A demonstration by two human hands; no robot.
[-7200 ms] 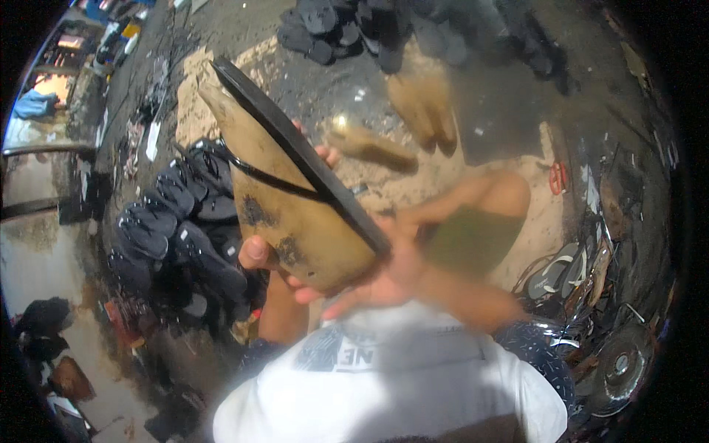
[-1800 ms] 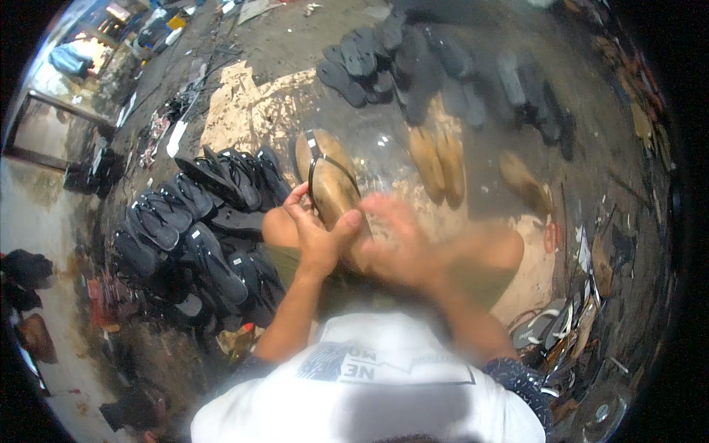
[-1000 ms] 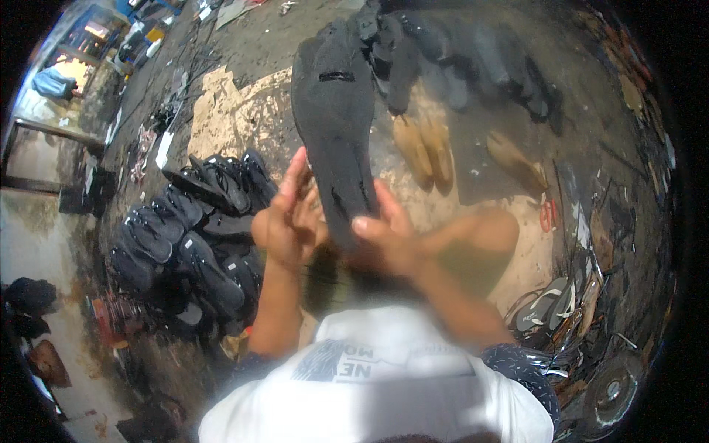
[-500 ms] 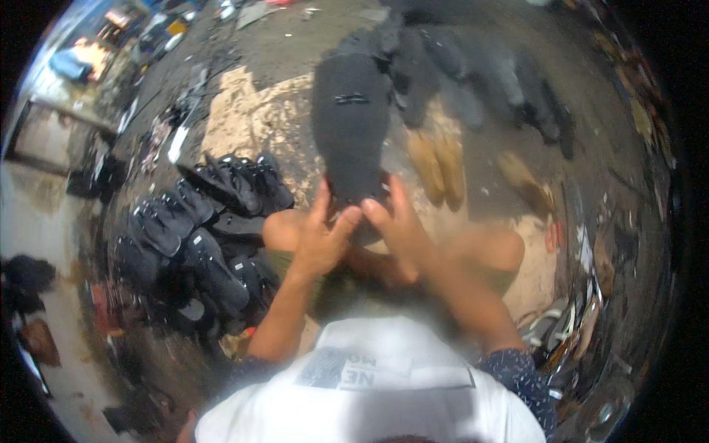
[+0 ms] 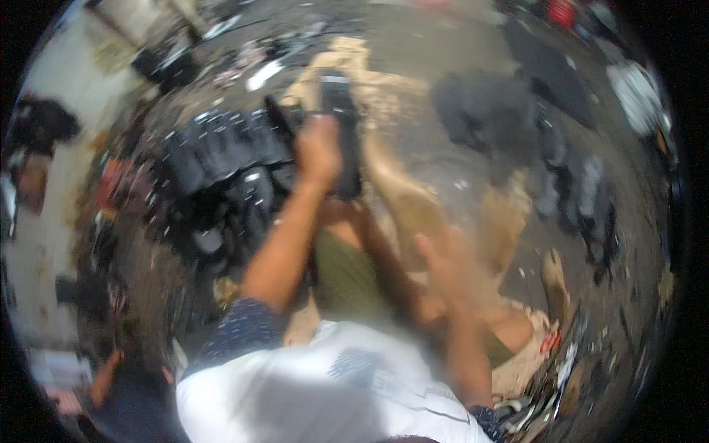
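Observation:
My left hand (image 5: 320,151) is closed around a long black sandal (image 5: 344,140), held upright in front of my left knee. A small pale mark shows near its upper end. My right hand (image 5: 437,258) is lower and to the right, above my lap, smeared by motion. Just beyond it lies a long tan shape (image 5: 402,193), too blurred to name; I cannot tell whether the hand holds it. Beside my left hand, several black sandals (image 5: 221,151) are lined up on the ground, with more heaped nearer to me.
Tan foot-shaped forms (image 5: 504,218) stand to the right, with another tan form (image 5: 555,280) farther right. Dark footwear (image 5: 583,188) lies beyond them. Cardboard (image 5: 343,55) covers some ground ahead. Scraps (image 5: 550,380) clutter the lower right. Another person (image 5: 133,395) is at the lower left.
Both hands were together on the black sandal; now only my left hand holds it, farther left towards the row. My right hand has come away towards my lap. The view has turned left.

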